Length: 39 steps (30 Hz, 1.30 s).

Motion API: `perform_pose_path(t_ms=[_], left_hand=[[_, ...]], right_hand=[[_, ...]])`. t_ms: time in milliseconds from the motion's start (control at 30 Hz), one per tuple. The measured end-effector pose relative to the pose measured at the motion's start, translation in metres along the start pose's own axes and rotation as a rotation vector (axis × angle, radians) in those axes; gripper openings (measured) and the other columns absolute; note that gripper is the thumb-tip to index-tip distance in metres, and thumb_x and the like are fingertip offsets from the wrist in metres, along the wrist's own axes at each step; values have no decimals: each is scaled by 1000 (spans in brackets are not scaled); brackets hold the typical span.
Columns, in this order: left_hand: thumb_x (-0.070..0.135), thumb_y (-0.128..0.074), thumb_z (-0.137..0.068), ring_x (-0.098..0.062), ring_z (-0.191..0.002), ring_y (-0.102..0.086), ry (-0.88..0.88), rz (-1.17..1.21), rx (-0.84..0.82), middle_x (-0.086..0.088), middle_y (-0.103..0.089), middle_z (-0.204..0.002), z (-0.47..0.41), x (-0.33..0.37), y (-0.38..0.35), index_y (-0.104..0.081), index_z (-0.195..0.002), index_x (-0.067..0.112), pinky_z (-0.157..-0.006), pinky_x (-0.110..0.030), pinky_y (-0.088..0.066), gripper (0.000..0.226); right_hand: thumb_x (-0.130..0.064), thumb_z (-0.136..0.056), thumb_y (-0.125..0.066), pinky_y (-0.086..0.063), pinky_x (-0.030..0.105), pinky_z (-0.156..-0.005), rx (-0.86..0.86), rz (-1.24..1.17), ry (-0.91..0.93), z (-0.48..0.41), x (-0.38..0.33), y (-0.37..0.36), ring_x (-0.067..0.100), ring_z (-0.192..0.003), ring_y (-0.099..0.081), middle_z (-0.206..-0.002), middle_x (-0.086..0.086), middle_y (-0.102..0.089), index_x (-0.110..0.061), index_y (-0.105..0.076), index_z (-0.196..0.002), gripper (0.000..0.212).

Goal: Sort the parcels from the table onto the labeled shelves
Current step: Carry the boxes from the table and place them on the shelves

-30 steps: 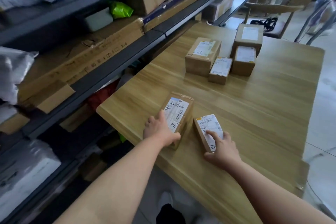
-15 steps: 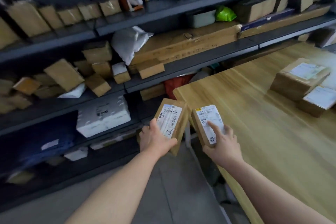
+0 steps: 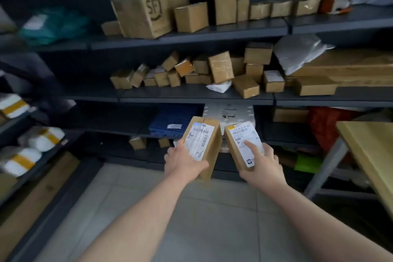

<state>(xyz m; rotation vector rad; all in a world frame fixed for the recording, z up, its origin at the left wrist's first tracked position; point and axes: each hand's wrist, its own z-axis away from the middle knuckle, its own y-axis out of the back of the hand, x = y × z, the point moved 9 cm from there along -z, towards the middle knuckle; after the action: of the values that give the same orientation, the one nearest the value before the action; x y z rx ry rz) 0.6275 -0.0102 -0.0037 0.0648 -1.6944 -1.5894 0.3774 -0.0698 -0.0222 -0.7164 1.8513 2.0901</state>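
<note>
Leftmost, three white rolled bundles (image 3: 35, 139) banded with yellow tape lie on side shelving, and a crumpled teal bag (image 3: 53, 24) sits blurred on the top shelf (image 3: 191, 33). Beside it stands one large corrugated carton (image 3: 146, 15) printed "SF", followed by a row of smaller taped cardboard boxes. The shelf below carries a loose heap of small brown boxes, too jumbled to count. Lower down is one blue ribbed plastic crate (image 3: 172, 121).

In front of that shelving, over the pale tiled floor (image 3: 191, 219), the left hand (image 3: 182, 160) has its grip closed around the near end of one oblong cardboard parcel (image 3: 209, 138), thumb across a white barcode label that carries a handwritten mark. Just beside it, nearly touching, the right hand (image 3: 263, 166) holds a second, slimmer cardboard parcel (image 3: 232, 151) from beneath, its grip wrapped on the box and the index finger (image 3: 251, 148) lying straight on a glossy white label with a yellow corner. Both parcels are in the air, tilted away from the person.

Farther right, one wrinkled grey plastic mailer (image 3: 297, 51) slumps on the middle shelf, a red bag (image 3: 325, 125) sits lower, and a corner of the pale wood-grain counter (image 3: 370, 144) shows at the edge.
</note>
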Motion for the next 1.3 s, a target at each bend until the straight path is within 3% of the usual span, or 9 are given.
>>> perform_pose_path(t_ms=[300,600,933,1300], left_hand=[[53,-66,-48,-20,-104,-41,171,72,163,1,-40,-110,-19,-170,121,-27,-138,34,-81,-32,-42,101],[55,-70,-52,-22,-110,-41,397,124,356,-1,-41,-119,-27,-289,203,-26,-138,37,-81,-35,-43,99],[57,-68,-49,-25,-114,-42,633,111,542,-3,-38,-123,-94,-341,289,-25,-140,40,-91,-42,-48,102],[56,-71,-55,-23,-112,-38,737,78,693,-3,-36,-122,-152,-373,383,-23,-140,38,-90,-46,-50,99]], right_hand=[[-48,-71,-66,-36,45,-104,-124,1,234,-1,-185,-98,29,-128,-32,-148,1,-16,-44,-16,-145,90],[-48,-70,-68,-39,41,-100,-234,-47,496,-19,-332,-168,26,-127,-33,-147,-1,-20,-42,-21,-145,89],[-48,-68,-69,-40,42,-99,-333,-131,754,-101,-494,-222,22,-121,-36,-146,-1,-21,-41,-23,-145,89],[-45,-73,-68,-42,43,-99,-439,-218,1015,-149,-650,-244,22,-120,-37,-145,-1,-20,-37,-22,-146,87]])
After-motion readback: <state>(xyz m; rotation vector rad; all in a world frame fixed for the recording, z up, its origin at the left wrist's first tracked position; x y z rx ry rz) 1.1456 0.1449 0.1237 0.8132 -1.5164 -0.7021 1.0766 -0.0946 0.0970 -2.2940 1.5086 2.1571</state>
